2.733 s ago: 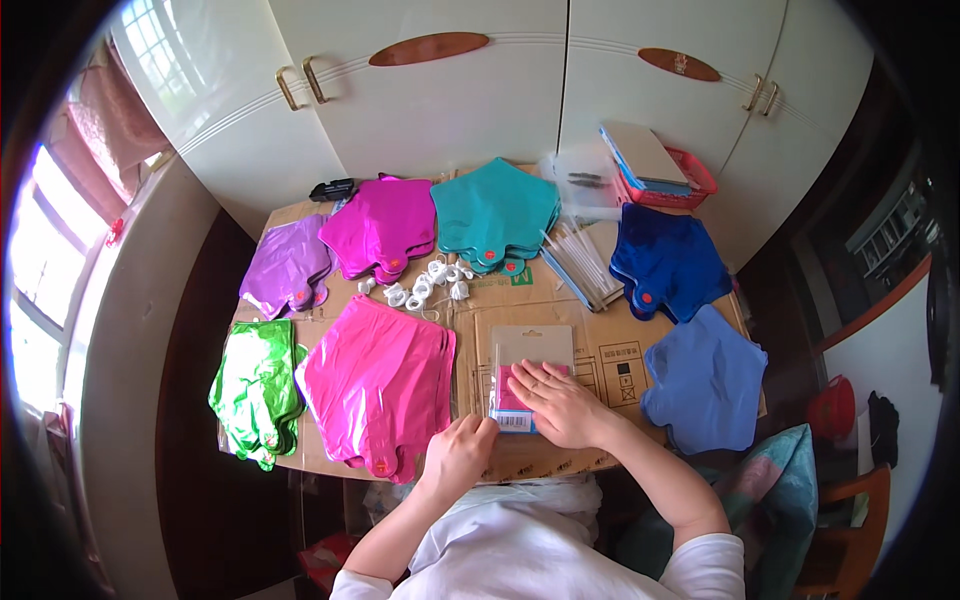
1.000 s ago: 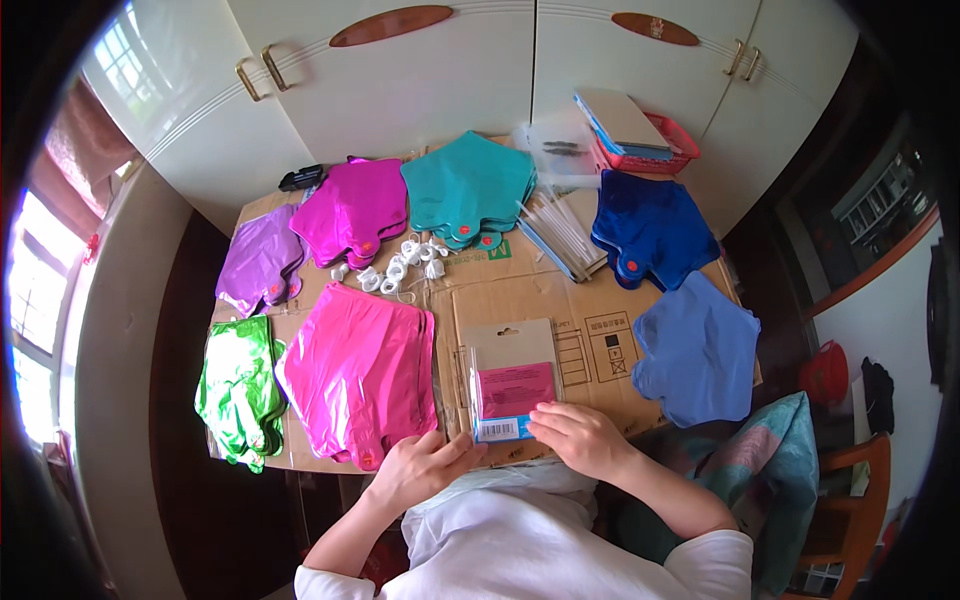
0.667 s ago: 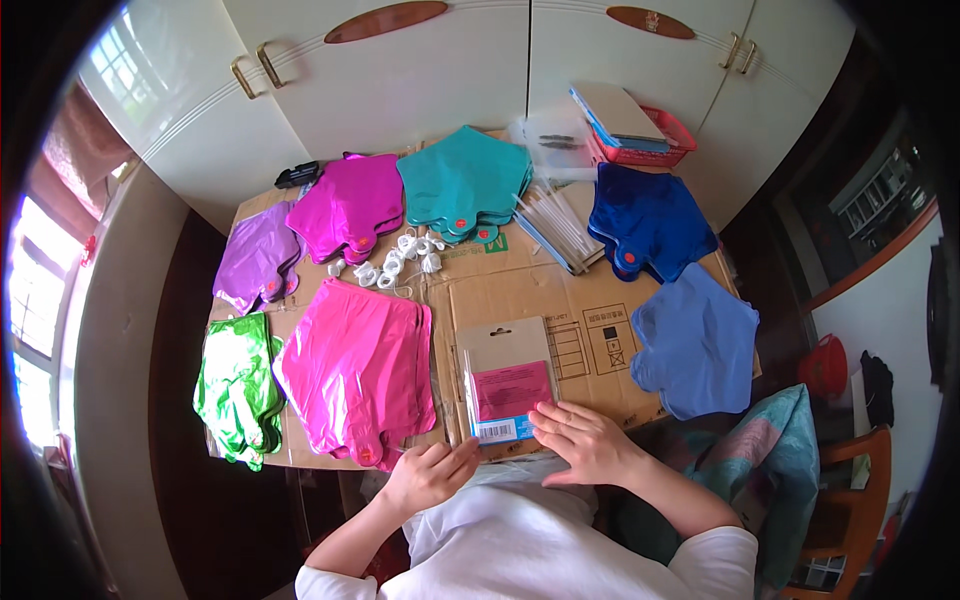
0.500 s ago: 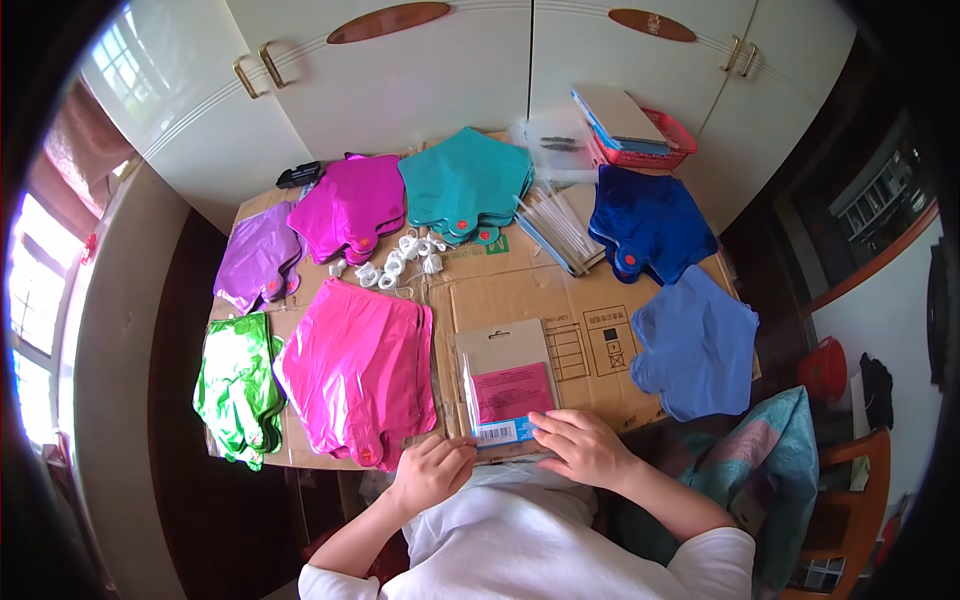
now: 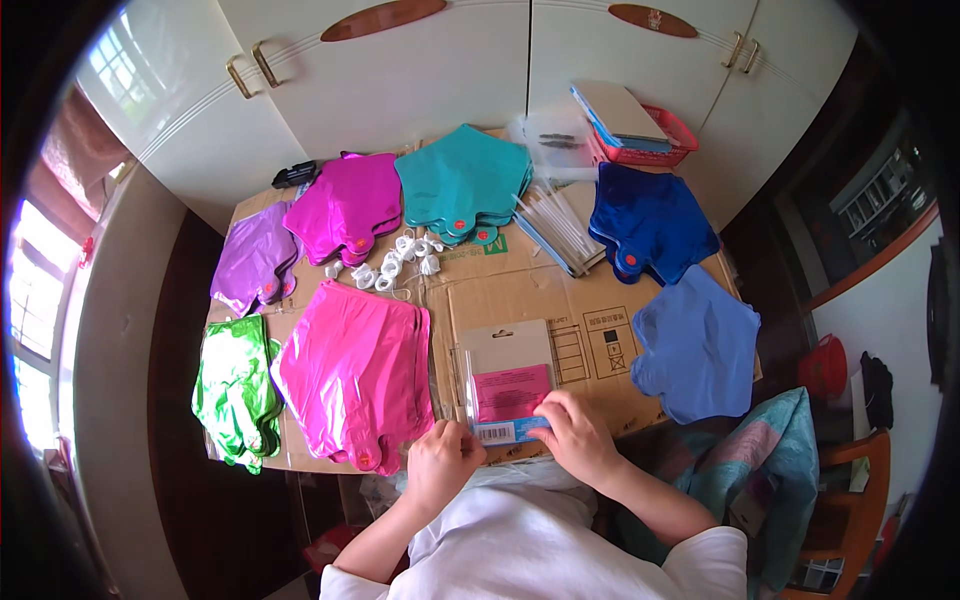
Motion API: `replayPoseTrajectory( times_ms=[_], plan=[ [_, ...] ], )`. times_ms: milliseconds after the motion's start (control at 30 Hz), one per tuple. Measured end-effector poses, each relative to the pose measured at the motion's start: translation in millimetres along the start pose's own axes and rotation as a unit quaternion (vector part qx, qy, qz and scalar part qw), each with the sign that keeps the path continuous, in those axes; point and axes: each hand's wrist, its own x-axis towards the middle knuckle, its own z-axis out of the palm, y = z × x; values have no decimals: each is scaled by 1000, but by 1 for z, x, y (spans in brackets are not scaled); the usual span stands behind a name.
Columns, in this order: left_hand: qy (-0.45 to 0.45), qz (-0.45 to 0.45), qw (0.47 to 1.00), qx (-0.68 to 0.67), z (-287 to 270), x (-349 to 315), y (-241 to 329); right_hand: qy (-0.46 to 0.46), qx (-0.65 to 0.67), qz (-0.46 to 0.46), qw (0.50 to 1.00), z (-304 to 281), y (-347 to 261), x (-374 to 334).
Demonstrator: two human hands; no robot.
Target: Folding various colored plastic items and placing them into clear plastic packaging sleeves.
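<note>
In front of me lies a flat package point(image 5: 510, 347): a grey hang-hole card with a folded pink foil piece point(image 5: 512, 392) and a blue barcode strip point(image 5: 495, 434) along its near edge, seemingly in a clear sleeve. At its near left corner, my left hand point(image 5: 446, 464) is closed with curled fingers; whatever they may pinch is hidden. My right hand point(image 5: 577, 437) has its bent fingers and thumb closed at the near right corner, over the blue strip. To the left of the package lies a stack of pink foil balloons point(image 5: 352, 372).
More foil stacks surround it: green point(image 5: 235, 385), lilac point(image 5: 255, 255), magenta point(image 5: 345, 208), teal point(image 5: 465, 180), navy point(image 5: 650, 222) and pale blue point(image 5: 695, 345). White ribbon rolls point(image 5: 390, 266), white sticks point(image 5: 562, 225) and a red basket point(image 5: 675, 140) are farther back on the cardboard point(image 5: 500, 295).
My left hand has curled tighter and drawn slightly toward me. My right hand has risen a little, its fingers now bent rather than stretched across the package.
</note>
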Motion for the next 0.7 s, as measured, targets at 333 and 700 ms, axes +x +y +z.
replayPoseTrajectory(
  times_ms=[333,700],
  plan=[
    [-24,-79,997,4,-6,6,16,67,-77,57,993,3,7,-6],
    [-30,-57,992,105,-10,-1,16,43,-87,100,990,5,-11,-22]
  ],
)
